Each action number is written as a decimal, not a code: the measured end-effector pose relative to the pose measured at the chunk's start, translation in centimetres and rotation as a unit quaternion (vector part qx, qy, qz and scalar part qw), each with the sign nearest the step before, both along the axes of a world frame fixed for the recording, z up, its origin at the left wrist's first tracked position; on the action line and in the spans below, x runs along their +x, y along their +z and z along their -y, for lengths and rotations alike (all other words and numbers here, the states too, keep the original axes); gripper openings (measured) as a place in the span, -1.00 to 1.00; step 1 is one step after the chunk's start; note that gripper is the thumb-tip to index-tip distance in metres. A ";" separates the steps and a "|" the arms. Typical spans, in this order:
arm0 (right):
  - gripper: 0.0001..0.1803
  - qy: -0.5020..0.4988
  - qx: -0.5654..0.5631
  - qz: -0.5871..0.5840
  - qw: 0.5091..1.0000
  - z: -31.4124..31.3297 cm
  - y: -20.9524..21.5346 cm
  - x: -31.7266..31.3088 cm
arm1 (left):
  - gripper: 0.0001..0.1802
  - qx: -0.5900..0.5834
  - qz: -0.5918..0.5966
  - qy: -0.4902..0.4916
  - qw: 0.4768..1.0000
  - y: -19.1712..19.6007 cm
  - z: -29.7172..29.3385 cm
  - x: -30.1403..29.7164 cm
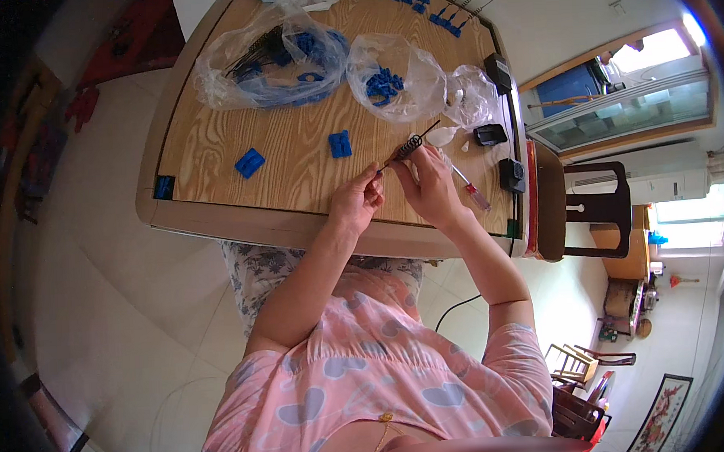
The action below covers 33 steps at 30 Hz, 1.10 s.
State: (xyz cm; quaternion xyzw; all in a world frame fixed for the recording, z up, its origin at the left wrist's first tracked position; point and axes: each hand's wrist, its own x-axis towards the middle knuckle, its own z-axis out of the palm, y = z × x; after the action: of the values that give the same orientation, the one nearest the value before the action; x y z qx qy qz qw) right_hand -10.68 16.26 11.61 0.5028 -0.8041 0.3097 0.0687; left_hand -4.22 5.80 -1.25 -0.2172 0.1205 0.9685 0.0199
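Over the near edge of the table, my two hands meet at a thin dark rod with a black coil spring (408, 148) around it. The rod's lower end is pinched between the fingertips of my left hand (357, 199). My right hand (431, 187) is closed at the spring, its fingers bent against it. A screwdriver (477, 197) with a red and clear handle lies beside my right hand. Two flat blue plastic pieces (340, 144) (249, 163) rest on the wood to the left. What the fingertips cover at the rod's end is hidden.
On the wooden table (213, 135), a clear bag (234, 78) holds blue parts and dark rods. Another bag (421, 94) holds small blue pieces. Blue parts with springs (446, 23) stand at the far edge. Black boxes (512, 176) line the right edge, near a chair (599, 207).
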 end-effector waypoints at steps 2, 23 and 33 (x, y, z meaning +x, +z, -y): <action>-0.86 0.002 0.002 -0.001 1.000 -0.1 0.1 0.0 | -0.74 -0.002 0.000 -0.002 1.000 -0.1 0.0 0.0; -0.87 0.012 -0.025 -0.009 1.000 0.0 0.5 0.2 | -0.76 0.005 -0.002 -0.004 1.000 0.1 0.1 0.1; -0.86 0.002 -0.016 -0.005 1.000 -0.1 0.5 0.1 | -0.73 0.003 0.007 -0.005 1.000 0.2 0.0 0.1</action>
State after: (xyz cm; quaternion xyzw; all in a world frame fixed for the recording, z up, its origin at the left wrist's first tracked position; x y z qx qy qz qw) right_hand -10.53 16.37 12.14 0.5051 -0.7974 0.3203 0.0801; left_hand -4.15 5.76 -1.08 -0.2234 0.1189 0.9671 0.0259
